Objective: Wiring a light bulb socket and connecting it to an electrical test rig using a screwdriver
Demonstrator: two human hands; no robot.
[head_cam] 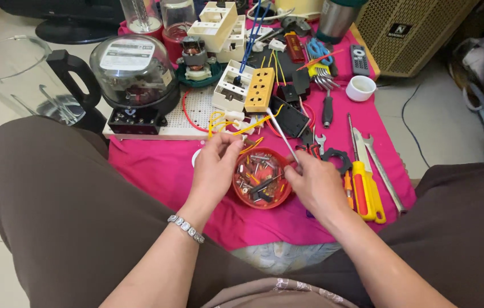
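My left hand point(214, 168) hovers over the pink cloth point(156, 171), fingertips pinched on a small part next to the yellow wires point(256, 122). My right hand point(316, 185) grips a thin metal-shafted screwdriver point(280, 134) whose tip points up toward the yellow socket block point(259, 88). Between both hands sits a red bowl point(262, 178) filled with several screws and small bits. A white perforated board point(196, 111) lies just beyond, carrying a white socket point(231, 85) and red and yellow wiring.
An electric meter with a glass dome point(133, 74) stands back left beside a glass jug point(19, 74). Yellow-handled screwdrivers point(364, 191), wrenches point(379, 165), a white cup point(361, 88), a remote point(359, 59) and pliers lie at right. My knees flank the cloth.
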